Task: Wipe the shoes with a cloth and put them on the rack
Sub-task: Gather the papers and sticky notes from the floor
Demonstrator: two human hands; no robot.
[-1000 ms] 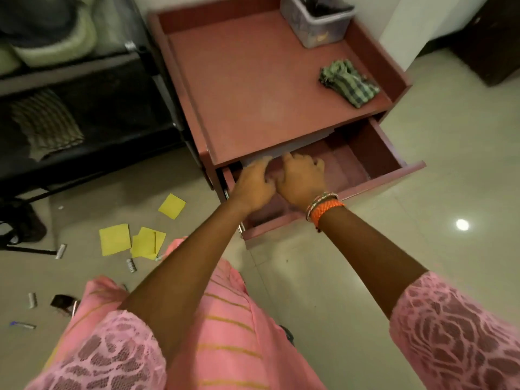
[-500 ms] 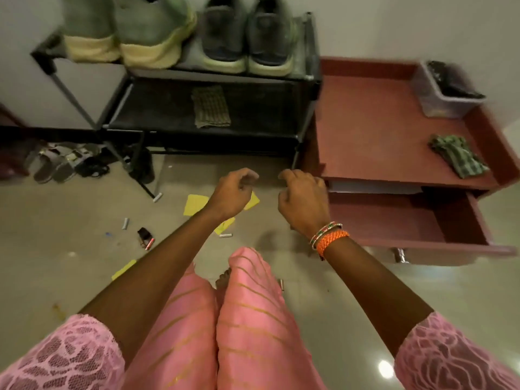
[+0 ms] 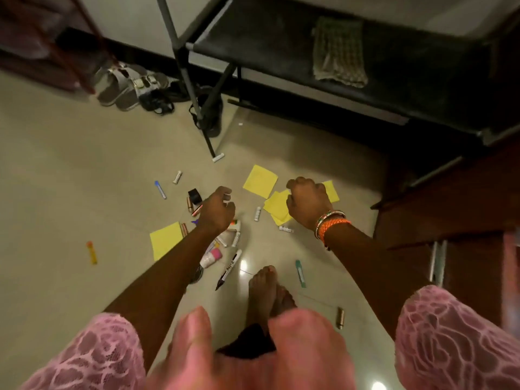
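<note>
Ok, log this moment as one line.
stage: pre-wipe | left hand: empty, above floor litter | right hand: empty, curled | cloth: on rack shelf, untouched

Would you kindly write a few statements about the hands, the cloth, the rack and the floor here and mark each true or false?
1. The left hand holds a cloth. False: its fingers hang loosely curled and hold nothing.
2. A folded cloth lies on the black rack shelf. True.
3. The right hand wears orange bangles at the wrist. True.
4. The yellow paper squares sit on the rack shelf. False: they lie on the floor.
5. Sandals stand on the floor left of the rack leg. True.
6. A black marker is gripped in the right hand. False: it lies on the floor near the bare foot.
</note>
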